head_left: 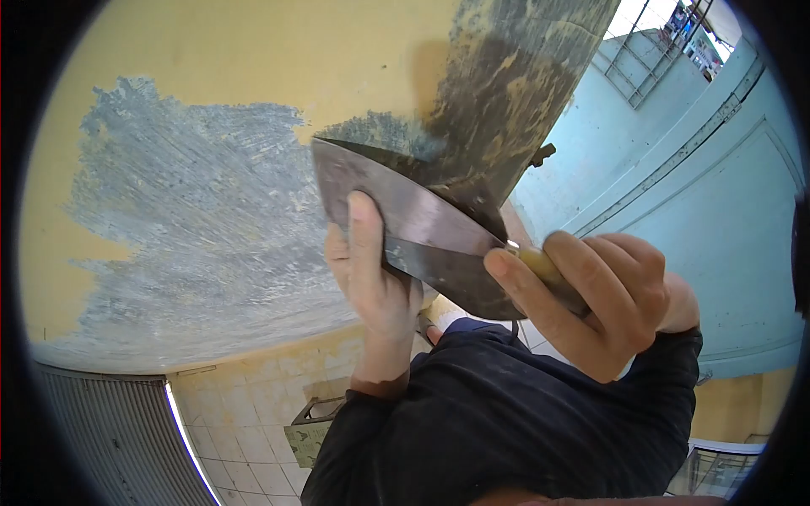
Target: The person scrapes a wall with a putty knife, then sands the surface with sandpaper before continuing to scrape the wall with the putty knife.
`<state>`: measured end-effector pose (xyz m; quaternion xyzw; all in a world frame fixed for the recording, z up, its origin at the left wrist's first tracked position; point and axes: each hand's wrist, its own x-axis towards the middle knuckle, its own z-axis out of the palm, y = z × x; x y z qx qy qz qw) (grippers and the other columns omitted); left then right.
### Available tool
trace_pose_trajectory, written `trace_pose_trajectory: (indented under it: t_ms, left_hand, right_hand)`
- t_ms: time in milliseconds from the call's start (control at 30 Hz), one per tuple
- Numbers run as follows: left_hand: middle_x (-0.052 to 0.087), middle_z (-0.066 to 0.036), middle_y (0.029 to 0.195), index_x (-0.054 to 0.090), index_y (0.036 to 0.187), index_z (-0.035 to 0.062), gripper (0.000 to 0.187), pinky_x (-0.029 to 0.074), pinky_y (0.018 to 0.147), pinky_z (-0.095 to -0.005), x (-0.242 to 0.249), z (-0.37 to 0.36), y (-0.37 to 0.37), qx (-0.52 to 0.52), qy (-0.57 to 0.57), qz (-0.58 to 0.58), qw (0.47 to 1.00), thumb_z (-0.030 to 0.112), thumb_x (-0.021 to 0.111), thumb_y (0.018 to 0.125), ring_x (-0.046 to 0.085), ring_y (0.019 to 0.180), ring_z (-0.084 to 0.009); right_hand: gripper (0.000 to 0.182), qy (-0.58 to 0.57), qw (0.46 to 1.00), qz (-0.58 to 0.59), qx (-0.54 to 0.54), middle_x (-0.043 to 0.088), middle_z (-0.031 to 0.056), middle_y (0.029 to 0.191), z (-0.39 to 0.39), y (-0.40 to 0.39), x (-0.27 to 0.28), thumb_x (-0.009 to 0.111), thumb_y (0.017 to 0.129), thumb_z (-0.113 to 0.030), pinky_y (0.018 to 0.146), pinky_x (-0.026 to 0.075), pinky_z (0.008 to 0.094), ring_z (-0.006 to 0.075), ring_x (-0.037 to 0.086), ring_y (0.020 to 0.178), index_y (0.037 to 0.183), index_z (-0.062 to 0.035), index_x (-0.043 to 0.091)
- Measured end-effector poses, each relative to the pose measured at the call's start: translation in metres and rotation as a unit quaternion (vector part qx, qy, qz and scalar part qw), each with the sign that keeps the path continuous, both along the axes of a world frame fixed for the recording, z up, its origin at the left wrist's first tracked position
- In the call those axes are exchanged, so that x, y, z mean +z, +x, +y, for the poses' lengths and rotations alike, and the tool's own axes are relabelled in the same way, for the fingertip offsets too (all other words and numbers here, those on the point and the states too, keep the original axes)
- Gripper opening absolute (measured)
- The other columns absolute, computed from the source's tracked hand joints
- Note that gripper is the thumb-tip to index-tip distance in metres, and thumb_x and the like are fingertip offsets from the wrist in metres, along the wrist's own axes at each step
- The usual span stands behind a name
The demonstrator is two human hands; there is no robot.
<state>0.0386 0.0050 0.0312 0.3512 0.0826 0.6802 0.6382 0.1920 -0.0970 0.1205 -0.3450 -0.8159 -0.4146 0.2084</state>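
My right hand (607, 295) is wrapped round the yellowish handle (544, 268) of a putty knife, with the thumb along the handle near its shiny collar. Broad metal blades (422, 207) overlap in front of me, one face pale and shiny, other parts dark. My left hand (371, 270) pinches the flat metal, thumb on its near face and fingers mostly hidden behind. The blade's far corner overlaps the wall's grey scraped patch (194, 202) in this view. I cannot tell whether both hands grip the same tool.
Yellow paint (253, 51) surrounds the patch, and the wall's dark streaked edge (506, 93) lies beyond the tools. At right is a light blue door (726, 236). A corrugated shutter (110, 430) and a tiled surface (245, 434) are lower left.
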Motion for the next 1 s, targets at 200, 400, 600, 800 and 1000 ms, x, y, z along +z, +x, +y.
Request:
trace_pose_trajectory:
  t_ms: [200,400,600,800,1000]
  left_hand:
    - [0.062,-0.009,0.108,0.058,0.115,0.0021,0.032,0.051,0.083,-0.0324,-0.006,-0.001,0.002,0.036,-0.042,0.057,0.997,0.031,0.045,0.109,0.062,0.096,-0.0149]
    - [0.063,-0.011,0.108,0.059,0.114,0.0008,0.028,0.050,0.084,-0.0315,-0.010,0.002,-0.008,0.050,0.005,0.083,0.995,0.026,0.048,0.108,0.061,0.093,-0.0161]
    - [0.063,-0.009,0.100,0.061,0.111,-0.0028,0.026,0.049,0.081,-0.0285,0.004,0.004,-0.014,-0.022,-0.015,-0.015,1.000,0.021,0.051,0.107,0.061,0.087,-0.0147]
    - [0.064,-0.008,0.101,0.061,0.113,-0.0016,0.028,0.051,0.077,-0.0292,-0.004,0.008,-0.014,-0.043,-0.005,0.017,0.999,0.024,0.052,0.106,0.064,0.089,-0.0133]
    - [0.066,-0.009,0.104,0.060,0.116,-0.0004,0.028,0.051,0.077,-0.0293,-0.005,0.009,-0.016,-0.039,-0.005,0.008,0.999,0.025,0.051,0.107,0.065,0.091,-0.0145]
  right_hand:
    - [0.033,-0.011,1.000,-0.001,-0.006,0.061,0.0069,0.074,-0.002,0.002,0.002,0.079,0.074,-0.007,0.057,0.040,0.0247,0.0104,0.052,0.057,0.106,-0.0055,0.077]
    - [0.036,0.022,0.998,-0.003,0.056,0.056,0.0101,0.074,0.010,0.002,0.003,0.081,0.068,-0.006,0.036,0.028,0.0175,0.0039,0.043,0.047,0.104,-0.0016,0.077]
    - [0.036,0.020,0.998,0.002,0.066,0.057,0.0094,0.074,0.021,-0.005,0.003,0.082,0.067,-0.008,0.036,0.027,0.0187,0.0045,0.043,0.046,0.102,-0.0029,0.078]
    - [0.035,0.057,0.998,0.026,0.014,0.057,0.0078,0.072,0.010,-0.009,-0.004,0.083,0.068,-0.011,0.040,0.029,0.0195,0.0056,0.045,0.048,0.102,-0.0066,0.079]
    - [0.035,0.037,0.999,0.014,0.015,0.058,0.0080,0.072,0.007,-0.009,0.001,0.083,0.068,-0.012,0.041,0.030,0.0198,0.0078,0.048,0.050,0.102,-0.0081,0.079]
